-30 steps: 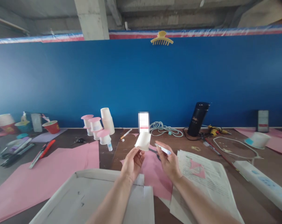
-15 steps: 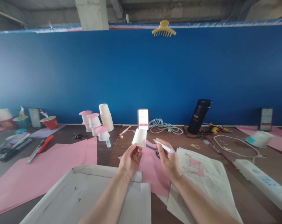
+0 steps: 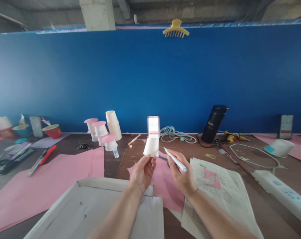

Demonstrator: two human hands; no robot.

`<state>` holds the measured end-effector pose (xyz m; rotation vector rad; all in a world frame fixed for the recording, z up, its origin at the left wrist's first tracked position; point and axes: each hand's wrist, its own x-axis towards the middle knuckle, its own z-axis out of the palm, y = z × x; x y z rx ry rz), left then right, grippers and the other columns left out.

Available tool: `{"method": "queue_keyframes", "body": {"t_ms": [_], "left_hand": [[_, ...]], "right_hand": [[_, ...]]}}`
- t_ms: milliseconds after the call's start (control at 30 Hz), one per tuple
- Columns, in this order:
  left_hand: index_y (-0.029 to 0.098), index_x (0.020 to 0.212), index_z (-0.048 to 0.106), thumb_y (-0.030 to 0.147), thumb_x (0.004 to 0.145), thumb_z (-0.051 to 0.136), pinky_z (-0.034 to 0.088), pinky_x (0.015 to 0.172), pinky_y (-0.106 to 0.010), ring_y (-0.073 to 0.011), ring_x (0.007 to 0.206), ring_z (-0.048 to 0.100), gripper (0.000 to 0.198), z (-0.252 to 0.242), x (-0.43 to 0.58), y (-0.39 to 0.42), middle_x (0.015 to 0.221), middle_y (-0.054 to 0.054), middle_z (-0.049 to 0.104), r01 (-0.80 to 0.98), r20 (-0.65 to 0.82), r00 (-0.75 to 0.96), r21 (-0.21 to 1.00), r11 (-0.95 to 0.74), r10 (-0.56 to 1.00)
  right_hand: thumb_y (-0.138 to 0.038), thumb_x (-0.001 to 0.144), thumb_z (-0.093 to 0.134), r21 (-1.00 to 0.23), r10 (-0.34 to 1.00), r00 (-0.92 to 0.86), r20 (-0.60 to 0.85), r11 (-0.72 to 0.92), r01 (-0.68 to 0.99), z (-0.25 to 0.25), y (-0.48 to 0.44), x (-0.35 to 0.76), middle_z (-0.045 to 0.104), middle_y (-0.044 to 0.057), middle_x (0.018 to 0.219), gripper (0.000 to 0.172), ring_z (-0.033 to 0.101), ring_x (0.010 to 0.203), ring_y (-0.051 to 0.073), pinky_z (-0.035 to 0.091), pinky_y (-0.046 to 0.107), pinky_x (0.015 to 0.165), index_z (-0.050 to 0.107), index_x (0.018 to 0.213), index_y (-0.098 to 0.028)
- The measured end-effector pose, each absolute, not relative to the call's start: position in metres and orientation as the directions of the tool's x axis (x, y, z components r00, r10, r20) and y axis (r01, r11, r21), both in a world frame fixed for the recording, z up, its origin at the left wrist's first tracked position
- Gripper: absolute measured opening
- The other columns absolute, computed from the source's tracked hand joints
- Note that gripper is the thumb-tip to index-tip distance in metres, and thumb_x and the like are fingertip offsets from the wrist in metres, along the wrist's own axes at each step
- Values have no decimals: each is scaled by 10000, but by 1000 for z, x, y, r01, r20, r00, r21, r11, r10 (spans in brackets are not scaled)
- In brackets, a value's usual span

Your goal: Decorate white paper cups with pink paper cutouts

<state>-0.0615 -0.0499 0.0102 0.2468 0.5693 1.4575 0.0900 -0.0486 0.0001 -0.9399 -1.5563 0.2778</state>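
My left hand (image 3: 143,172) pinches a white paper cup (image 3: 151,147) by its wide rim, which faces down toward me. Behind the cup's narrow end a phone (image 3: 153,126) stands against the blue board, its screen blurred out. In my right hand (image 3: 182,172) is a white marker pen (image 3: 175,160), tip up and left, just right of the cup and apart from it. Under my hands lies pink paper (image 3: 165,189), with dark-handled scissors (image 3: 164,158) partly hidden by my right hand.
White cups with pink discs (image 3: 100,127) and a cup stack (image 3: 113,126) stand at back left. A box lid (image 3: 115,212) lies in front. Printed sheets (image 3: 222,199), a black thermos (image 3: 214,124) and a power strip (image 3: 285,191) are to the right; a utility knife (image 3: 42,159) lies left.
My left hand has shifted slightly right and turned the cup more upright, rim down. The marker in my right hand tilts a little more steeply. The view has moved slightly.
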Motion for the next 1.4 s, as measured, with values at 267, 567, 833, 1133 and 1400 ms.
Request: {"method": "queue_keyframes", "body": {"t_ms": [267,567,833,1133,1400], "left_hand": [[65,770,650,90,790,622,563,691,-199,-129,716,664,43,8,-60,-51,730,-97,673,-835,-200,32,533,136,979],[72,765,673,93,774,645,561,732,-207,-119,737,659,36,7,-57,-51,756,-75,681,-812,-133,36,574,106,990],[74,772,695,111,752,683,548,752,-184,-104,751,653,44,4,-56,-52,768,-65,685,-788,-85,65,607,103,994],[79,772,697,148,730,717,535,745,-173,-94,755,636,84,6,-56,-54,796,-57,678,-771,-39,98,629,101,994],[78,784,700,158,726,723,525,749,-179,-94,757,633,101,6,-56,-54,794,-55,679,-763,-34,101,639,99,994]], "right_hand": [[-193,878,547,-543,632,-79,771,717,437,10,-59,88,649,68,1011,306,617,888,194,499,378,834,607,1168,-267],[-147,873,542,-505,595,-145,791,768,393,16,-65,85,652,72,1049,328,608,968,196,517,357,842,600,1180,-249],[-149,865,558,-479,587,-153,795,761,437,10,-63,83,663,50,1069,323,620,980,188,510,349,881,605,1165,-259],[-141,862,555,-460,585,-177,792,761,458,11,-64,82,669,44,1063,316,620,972,184,512,346,876,608,1152,-257],[-155,862,553,-432,567,-188,802,768,474,13,-64,82,681,43,1056,302,628,974,186,516,349,873,610,1143,-248]]}}
